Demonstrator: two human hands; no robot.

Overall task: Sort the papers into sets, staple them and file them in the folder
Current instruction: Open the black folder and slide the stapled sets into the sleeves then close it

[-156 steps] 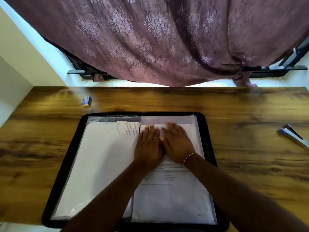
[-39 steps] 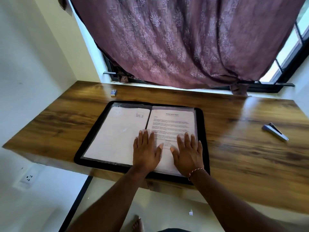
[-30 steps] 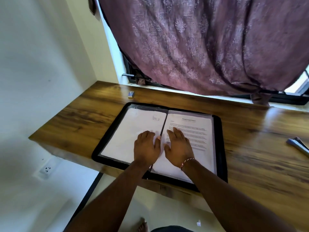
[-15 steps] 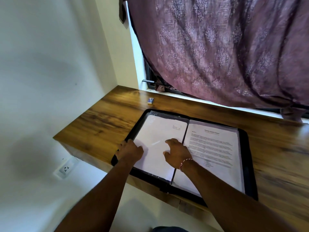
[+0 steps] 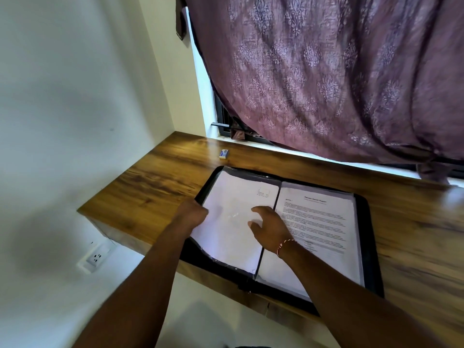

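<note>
Left hand gone from printed page, now grips left page edge, lifting; right hand loose, holding nothing. Likely closing folder.

Vs ~5 s ago: left hand & right hand were flat side by side on the folder's right page, by the spine. Now the left one's gone to the folder's left outer edge, fingers curled on the edge of the left page, which has lifted there. Right one crossed the spine onto that same page, fingers loosely bent. View swung left too, so the stapler right of the folder is out of shot & a wall socket showed up below-left of the folder.
</note>
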